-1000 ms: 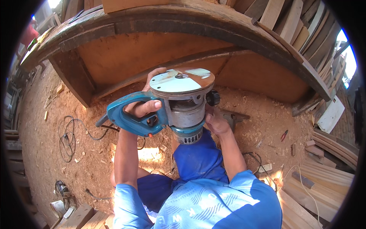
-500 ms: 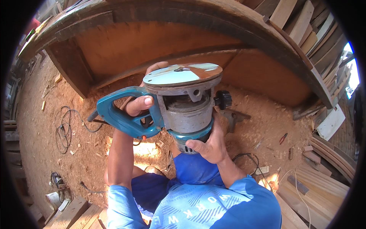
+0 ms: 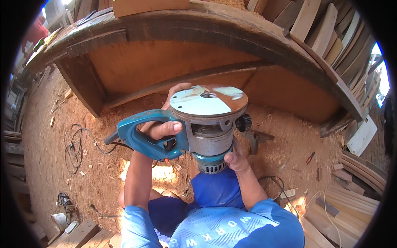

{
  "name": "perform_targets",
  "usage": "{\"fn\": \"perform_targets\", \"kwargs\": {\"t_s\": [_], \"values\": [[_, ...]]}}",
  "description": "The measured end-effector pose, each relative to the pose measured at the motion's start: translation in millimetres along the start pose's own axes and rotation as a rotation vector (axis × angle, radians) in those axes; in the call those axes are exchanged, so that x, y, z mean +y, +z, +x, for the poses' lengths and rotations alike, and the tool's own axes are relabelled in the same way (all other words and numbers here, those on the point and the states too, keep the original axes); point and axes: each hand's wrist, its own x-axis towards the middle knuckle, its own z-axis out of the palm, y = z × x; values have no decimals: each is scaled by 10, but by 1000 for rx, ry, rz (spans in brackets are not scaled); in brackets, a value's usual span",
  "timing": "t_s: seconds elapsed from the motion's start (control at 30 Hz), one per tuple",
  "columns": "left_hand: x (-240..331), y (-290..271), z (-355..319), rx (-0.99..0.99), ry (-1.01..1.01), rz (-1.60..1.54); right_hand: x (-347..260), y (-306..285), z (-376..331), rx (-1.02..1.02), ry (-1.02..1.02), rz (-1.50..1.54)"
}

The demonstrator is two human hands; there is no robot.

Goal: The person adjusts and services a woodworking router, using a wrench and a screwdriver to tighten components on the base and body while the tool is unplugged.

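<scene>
Left hand (image 3: 159,129) grip around teal router (image 3: 198,132) handle, right hand (image 3: 236,157) seemingly cupping its motor housing

The left hand (image 3: 163,128) grips the teal handle of an upturned router (image 3: 198,132), round baseplate facing up. The right hand (image 3: 236,157) steadies its motor body. Behind stands a wooden table (image 3: 165,29); sawdust covers the floor (image 3: 49,165).
</scene>
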Motion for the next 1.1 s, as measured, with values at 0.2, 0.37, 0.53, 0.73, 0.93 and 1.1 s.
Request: {"fn": "perform_targets", "kwargs": {"t_s": [0.2,0.37,0.53,0.73,0.93,1.1], "values": [[-38,-110,47,-78,53,27,33,-15,42,-40,54,-3],[64,-190,17,-47,54,-11,-131,198,148,-42,33,-91],[75,-129,52,-43,70,-63,-84,151,157,26,-46,-100],[-8,-83,66,-5,6,40,-77,-61,87,-39,31,-135],[-14,-119,84,-80,57,73,-695,-855,290,-49,60,-188],[-76,-156,72,-1,16,1,-1227,-741,979,-487,528,-599]]}}
